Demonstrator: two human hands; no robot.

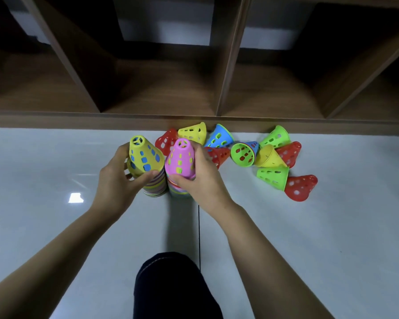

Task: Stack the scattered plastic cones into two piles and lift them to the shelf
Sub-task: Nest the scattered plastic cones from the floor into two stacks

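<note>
Both hands are down on the piles. The left hand (115,183) grips the yellow-topped pile (144,157): its thumb (148,177) presses the near side just above the top cone's rim, and its fingers (124,148) curl round the left and far side. Blue shows through the slots of that yellow cone. Just beside it, touching or nearly so, stands the pink-topped pile (181,160). The right hand (203,180) holds this one, with its thumb (180,179) on the near rim and its fingers wrapped round the right flank. Both piles stand upright on the pale floor (55,226), a little in from its far edge, where the foot of the wooden shelf (194,120) runs across.

To the right of the piles, the loose cones (272,157) lie tipped on their sides against that same far edge. They are red, yellow, blue and green, some nested, some overlapping. A red one (301,187) lies nearest of the bunch. A dark-trousered knee (171,284) juts in at the near edge.
</note>
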